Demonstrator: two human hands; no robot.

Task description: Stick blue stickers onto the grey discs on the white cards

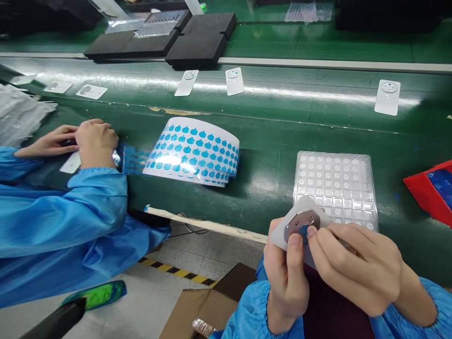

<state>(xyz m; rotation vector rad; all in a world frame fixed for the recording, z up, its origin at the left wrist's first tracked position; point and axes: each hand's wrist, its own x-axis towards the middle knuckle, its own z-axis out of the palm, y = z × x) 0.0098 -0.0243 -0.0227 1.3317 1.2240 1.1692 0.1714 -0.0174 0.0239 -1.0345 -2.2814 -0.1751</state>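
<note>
Nearest the camera: the person's two hands in blue smock cuffs (257, 322), raised over a dark lap. Left hand (286, 282) is closed in a pinch, thumb upright against the front of a white card (293, 240). Right hand (356, 268) is half curled, thumb tip on a metal plate (300, 225) and fingers spread along the card's right side. Both hands grip the card, tilted towards the wearer, just in front of a clear plastic tray (334, 188). The thumbs cover part of the plate, and a blue patch under it is hard to make out. The card's lower edge is hidden by the fingers. Forearms angle in from the lower right, wrists bent.

The tray's pockets hold small pale round pieces, too glary to identify. On the green conveyor belt (282, 174) lies a curled sheet of blue stickers (192, 153). Further up stand white cards (387, 97) and black foam blocks (197, 40). At right, a red bin (431, 188). Below, a cardboard box (201, 306).

At left, a co-worker's hands (95, 141) are bent together over something dark, mostly hidden.
</note>
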